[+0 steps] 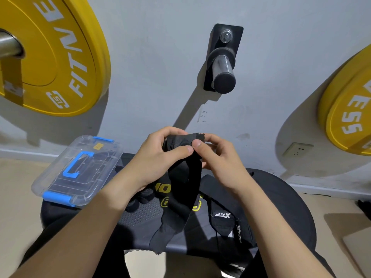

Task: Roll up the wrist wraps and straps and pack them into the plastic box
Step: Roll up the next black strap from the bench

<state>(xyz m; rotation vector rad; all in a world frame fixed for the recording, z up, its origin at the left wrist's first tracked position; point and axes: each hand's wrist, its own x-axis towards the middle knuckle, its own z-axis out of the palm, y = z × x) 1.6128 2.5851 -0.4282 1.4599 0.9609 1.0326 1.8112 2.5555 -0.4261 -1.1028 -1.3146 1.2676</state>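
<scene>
Head view looks down at two hands that meet in the middle, in front of a grey wall. The fingers (168,131) of the left hand (154,159) are curled around the upper end of a black strap (186,183), with the thumb pressed on its front. The top of the strap is bunched inside this grip. The right hand (218,159) pinches the same end from the other side. Its thumb tip is just beside the left thumb, and its other fingers are folded behind the cloth.

From the hands the strap hangs down loose, and its lower end lies crumpled on a dark padded bench (140,219) with yellow letters. On the bench, to the right of the strap, lies a black wrist wrap (222,222) with a white logo, not rolled. The plastic box (60,177) is clear, with blue latches and a blue handle. Its lid is on, and it sits at the left edge of the bench, near the left forearm. Yellow weight plates (50,57) hang on the wall at both sides, and a metal peg (222,75) sticks out between them.
</scene>
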